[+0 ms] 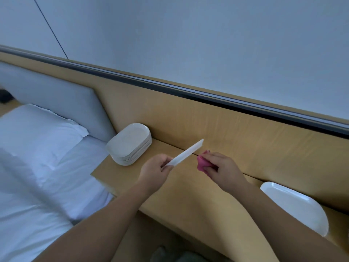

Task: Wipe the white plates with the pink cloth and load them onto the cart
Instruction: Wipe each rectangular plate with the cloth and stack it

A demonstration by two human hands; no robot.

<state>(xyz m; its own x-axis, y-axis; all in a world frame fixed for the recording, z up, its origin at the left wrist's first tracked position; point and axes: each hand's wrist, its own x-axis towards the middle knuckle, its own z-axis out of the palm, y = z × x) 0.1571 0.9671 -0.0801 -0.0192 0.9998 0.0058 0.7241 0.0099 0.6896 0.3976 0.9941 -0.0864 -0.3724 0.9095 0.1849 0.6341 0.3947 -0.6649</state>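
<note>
A white plate (pixel 186 153) is held edge-on above the tabletop (pixel 188 195), so that only its thin rim is seen, slanting up and away towards the wooden panel (pixel 226 125) at the back. Its near end is pinched by the left hand (pixel 157 168), with thumb and fingers curled round the rim; the far end is free and is seen against the line where the tabletop meets the panel. The pink cloth (pixel 202 164) is bunched in the right hand (pixel 221 168), whose fingers are curled round it, just beside the plate's right face; whether cloth and plate are touching cannot be told. The two hands are held apart, with the plate between them.

A stack of white plates (pixel 130 143) is set at the left end of the tabletop, close against the panel and close to the edge that borders the bed (pixel 37 195). A single white plate (pixel 294 207) is laid flat on the right part of the tabletop, near the panel and well apart from the stack; its near rim is met by the right forearm in the picture. A stretch of bare wood is seen between the stack and the single plate, and the hands are held over it. The tabletop's front corner juts towards the bed at the left.

A white pillow (pixel 37 129) is propped against a grey padded headboard (pixel 56 91), and a dark rail (pixel 188 93) is run along the top of the panel
</note>
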